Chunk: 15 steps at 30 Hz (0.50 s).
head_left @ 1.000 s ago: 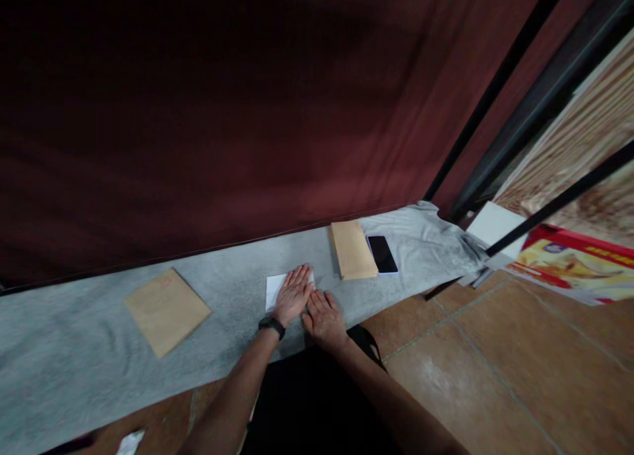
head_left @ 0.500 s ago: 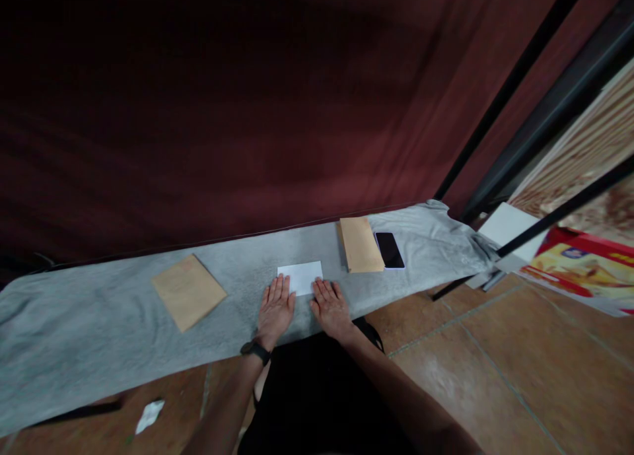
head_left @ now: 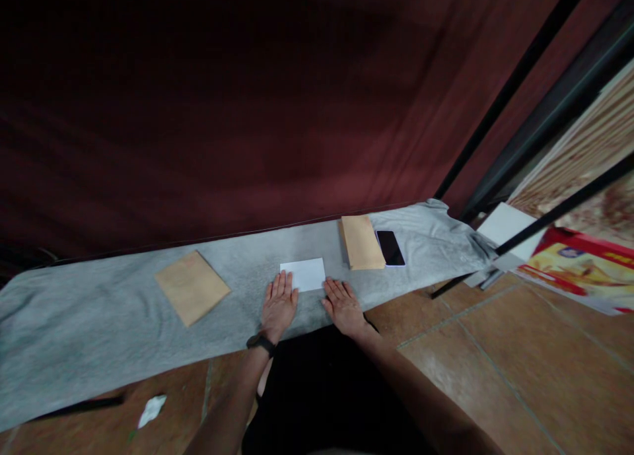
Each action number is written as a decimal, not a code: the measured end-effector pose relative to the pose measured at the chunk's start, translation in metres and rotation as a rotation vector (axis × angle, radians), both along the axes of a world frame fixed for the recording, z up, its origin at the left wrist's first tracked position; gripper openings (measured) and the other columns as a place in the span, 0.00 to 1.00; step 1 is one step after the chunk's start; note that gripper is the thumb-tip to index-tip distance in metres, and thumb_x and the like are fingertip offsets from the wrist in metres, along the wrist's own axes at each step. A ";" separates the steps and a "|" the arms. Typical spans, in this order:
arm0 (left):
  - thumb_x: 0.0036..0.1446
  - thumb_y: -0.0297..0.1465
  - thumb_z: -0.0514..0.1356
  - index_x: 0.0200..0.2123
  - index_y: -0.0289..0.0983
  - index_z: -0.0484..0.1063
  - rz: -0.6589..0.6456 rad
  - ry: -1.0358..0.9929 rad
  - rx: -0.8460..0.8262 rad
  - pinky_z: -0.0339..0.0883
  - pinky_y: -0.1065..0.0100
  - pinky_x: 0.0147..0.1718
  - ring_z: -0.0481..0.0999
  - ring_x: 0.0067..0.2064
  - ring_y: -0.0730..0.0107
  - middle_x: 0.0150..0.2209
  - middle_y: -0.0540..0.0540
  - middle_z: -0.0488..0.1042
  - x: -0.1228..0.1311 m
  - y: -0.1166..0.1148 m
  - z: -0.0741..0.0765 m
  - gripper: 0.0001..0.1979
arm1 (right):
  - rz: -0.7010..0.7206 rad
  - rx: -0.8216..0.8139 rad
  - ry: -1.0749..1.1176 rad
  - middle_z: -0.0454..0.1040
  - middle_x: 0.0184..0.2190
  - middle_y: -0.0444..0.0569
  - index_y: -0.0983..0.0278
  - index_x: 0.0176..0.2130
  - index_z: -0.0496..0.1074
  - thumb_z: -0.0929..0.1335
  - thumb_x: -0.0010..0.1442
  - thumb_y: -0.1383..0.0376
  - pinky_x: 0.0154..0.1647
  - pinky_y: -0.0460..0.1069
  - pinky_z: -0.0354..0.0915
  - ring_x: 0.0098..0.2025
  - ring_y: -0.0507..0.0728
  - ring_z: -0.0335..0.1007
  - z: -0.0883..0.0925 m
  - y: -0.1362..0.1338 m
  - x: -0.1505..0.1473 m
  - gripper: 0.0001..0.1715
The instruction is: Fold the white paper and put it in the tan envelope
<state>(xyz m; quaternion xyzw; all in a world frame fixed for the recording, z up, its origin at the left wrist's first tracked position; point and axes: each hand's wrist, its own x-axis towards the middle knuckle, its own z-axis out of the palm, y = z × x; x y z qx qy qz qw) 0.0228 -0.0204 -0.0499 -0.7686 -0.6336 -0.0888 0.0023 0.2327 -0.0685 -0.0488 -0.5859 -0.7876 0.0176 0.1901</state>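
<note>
Matt white paper (head_left: pixel 303 273), grey cloth (head_left: pixel 99 329)

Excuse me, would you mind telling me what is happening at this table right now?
A person sits at a table covered with a grey cloth, both hands lying flat and open on it. The left hand and the right hand rest at the near corners of a folded white paper; nothing is in either grip. One brown envelope lies off to the left. Another brown envelope lies to the right, beside a dark smartphone.
</note>
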 end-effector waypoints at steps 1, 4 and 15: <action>0.68 0.37 0.42 0.69 0.31 0.52 0.003 0.002 -0.002 0.44 0.53 0.68 0.50 0.71 0.57 0.70 0.39 0.53 0.000 0.000 0.000 0.29 | -0.010 -0.008 0.002 0.63 0.65 0.52 0.64 0.65 0.62 0.58 0.72 0.59 0.68 0.60 0.51 0.67 0.61 0.58 0.003 0.001 0.005 0.27; 0.68 0.37 0.42 0.69 0.32 0.52 0.000 0.005 0.010 0.43 0.52 0.68 0.50 0.71 0.57 0.70 0.38 0.52 0.000 -0.001 0.001 0.29 | -0.043 -0.027 0.039 0.64 0.64 0.53 0.64 0.64 0.65 0.56 0.72 0.59 0.69 0.61 0.50 0.68 0.62 0.56 0.011 0.009 0.009 0.26; 0.67 0.36 0.46 0.69 0.40 0.53 -0.015 0.022 0.032 0.46 0.51 0.67 0.50 0.71 0.56 0.71 0.40 0.51 -0.002 -0.001 0.002 0.28 | 0.175 -0.199 -0.049 0.52 0.70 0.49 0.60 0.68 0.56 0.53 0.73 0.54 0.71 0.58 0.47 0.70 0.58 0.49 -0.001 0.067 -0.019 0.30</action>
